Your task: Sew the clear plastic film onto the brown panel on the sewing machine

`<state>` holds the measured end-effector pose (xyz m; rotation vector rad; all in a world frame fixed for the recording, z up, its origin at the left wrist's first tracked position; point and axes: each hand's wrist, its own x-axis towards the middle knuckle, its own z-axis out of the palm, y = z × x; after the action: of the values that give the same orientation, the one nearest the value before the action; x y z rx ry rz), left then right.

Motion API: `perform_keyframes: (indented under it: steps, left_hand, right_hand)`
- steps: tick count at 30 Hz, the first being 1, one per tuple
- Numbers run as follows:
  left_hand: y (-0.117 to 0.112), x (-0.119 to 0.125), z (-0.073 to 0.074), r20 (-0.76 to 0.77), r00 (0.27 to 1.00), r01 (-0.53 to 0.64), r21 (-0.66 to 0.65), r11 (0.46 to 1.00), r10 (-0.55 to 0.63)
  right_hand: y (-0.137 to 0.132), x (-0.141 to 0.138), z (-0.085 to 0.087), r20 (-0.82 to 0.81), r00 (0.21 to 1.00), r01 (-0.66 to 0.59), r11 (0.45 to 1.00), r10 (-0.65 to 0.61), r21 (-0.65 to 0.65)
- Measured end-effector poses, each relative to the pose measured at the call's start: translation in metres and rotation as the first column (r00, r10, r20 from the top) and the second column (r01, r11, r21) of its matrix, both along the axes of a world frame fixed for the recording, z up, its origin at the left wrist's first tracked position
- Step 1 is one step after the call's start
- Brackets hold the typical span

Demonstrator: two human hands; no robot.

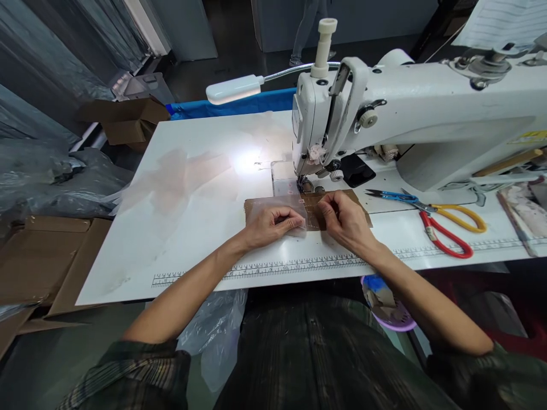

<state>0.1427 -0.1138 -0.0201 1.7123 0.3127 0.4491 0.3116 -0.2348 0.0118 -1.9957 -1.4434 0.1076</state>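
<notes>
A brown flat piece (314, 200) lies on the white table under the presser foot (304, 183) of a white sewing machine (410, 108). A thin clear film (280, 206) covers its left part. My left hand (271, 223) rests on the film with the fingers curled, pinching its edge. My right hand (344, 219) sits just right of it, fingers curled and pressed onto the brown piece. The two hands nearly touch in front of the needle.
Blue snips (391, 196), yellow-handled scissors (459, 216) and red-handled scissors (444, 242) lie right of my hands. A lamp (235, 89) lights the table (141, 256), where a sheer sheet (171, 182) lies left. Cardboard boxes (128, 121) stand at left. A lilac basket (391, 313) hangs below the edge.
</notes>
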Motion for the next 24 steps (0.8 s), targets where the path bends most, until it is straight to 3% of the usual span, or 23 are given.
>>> perform_keyframes:
  steps: [3, 8, 11, 15, 20, 24]
  left_hand:
    - [0.000, 0.001, 0.000, -0.009, 1.000, -0.002, 0.029, 1.000, 0.002]
    - [-0.001, 0.000, 0.003, -0.003, 1.000, 0.012, 0.071, 0.997, -0.012]
    - [-0.001, -0.001, 0.006, -0.011, 0.999, 0.036, 0.099, 0.994, -0.035]
    - [0.000, -0.002, 0.010, -0.046, 0.997, 0.070, 0.129, 0.989, -0.064]
    - [0.000, -0.002, 0.010, -0.048, 0.997, 0.073, 0.133, 0.988, -0.067]
    - [-0.001, -0.002, 0.009, -0.059, 0.996, 0.080, 0.160, 0.984, -0.072]
  right_hand:
    - [-0.003, 0.005, 0.006, -0.195, 0.981, -0.045, 0.992, 0.022, -0.115]
    - [-0.002, 0.000, 0.006, -0.488, 0.845, -0.280, 0.959, 0.219, -0.054]
    - [0.000, -0.004, 0.005, -0.575, 0.782, -0.346, 0.935, 0.242, -0.077]
    - [0.002, -0.009, 0.006, -0.626, 0.749, -0.349, 0.933, 0.219, -0.091]
    - [0.004, -0.016, 0.003, -0.533, 0.817, -0.253, 0.967, 0.219, 0.009]
    - [0.007, -0.016, -0.001, -0.690, 0.709, -0.176, 0.984, 0.146, 0.028]
